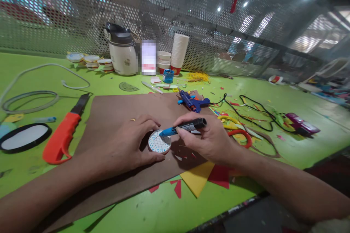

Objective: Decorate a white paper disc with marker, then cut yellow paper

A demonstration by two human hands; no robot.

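Observation:
My left hand (142, 140) curls round a small round white paper piece (159, 145), which looks like a cut-off cup bottom, thumb and fingers at its rim. Black lines criss-cross its top, and blue dots fill the area near the edge. A blue marker pen (183, 128) with a black end is pinched in my right hand (201, 136). Its tip meets or hovers just over the upper part of the white piece; I cannot tell which. Both hands rest over a brown sheet (117, 111).
A blue glue gun (193, 101) lies beyond my right hand, near orange-handled scissors (243, 136). An orange-handled knife (61, 138) is at left. Behind stand a white bottle (123, 58), paper cups (179, 52) and a blue paint jar (168, 76). Paper scraps (198, 180) lie in front.

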